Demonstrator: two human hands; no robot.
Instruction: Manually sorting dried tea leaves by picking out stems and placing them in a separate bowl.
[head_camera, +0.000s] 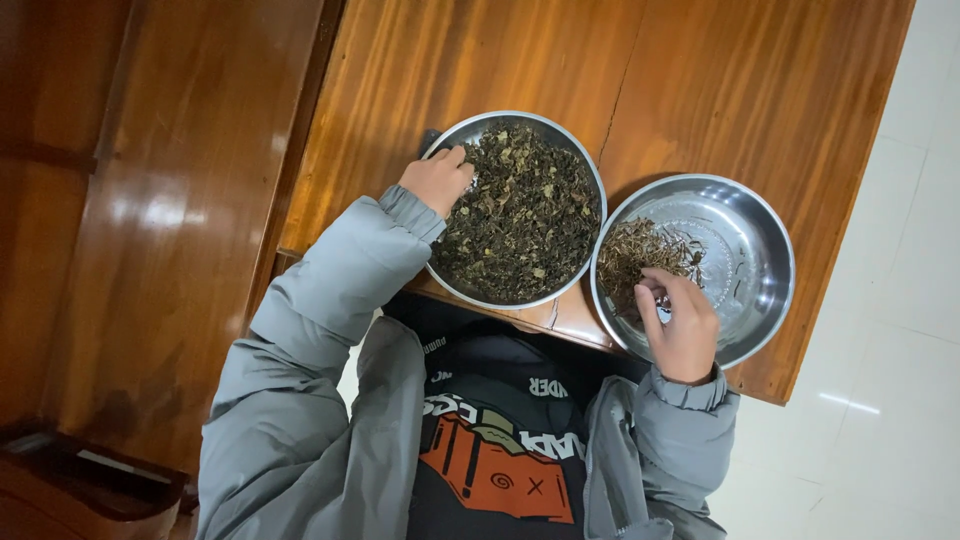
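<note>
The left hand (437, 180) pinches dried leaves at the rim of the full steel bowl (590, 170). The right hand (680, 325), fingers curled on twigs, rests in the second bowl (765, 235) near the counter (480, 60) edge.

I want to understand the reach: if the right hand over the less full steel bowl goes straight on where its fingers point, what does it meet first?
Probably the small heap of dry brown stems in the round steel bowl; the right hand points at it, though height is unclear.

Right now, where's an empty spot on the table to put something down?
Bare wood on the wooden table lies beyond both bowls. The near edge is crowded by the leaf-filled bowl, the steel bowl, the left hand and right hand.
</note>
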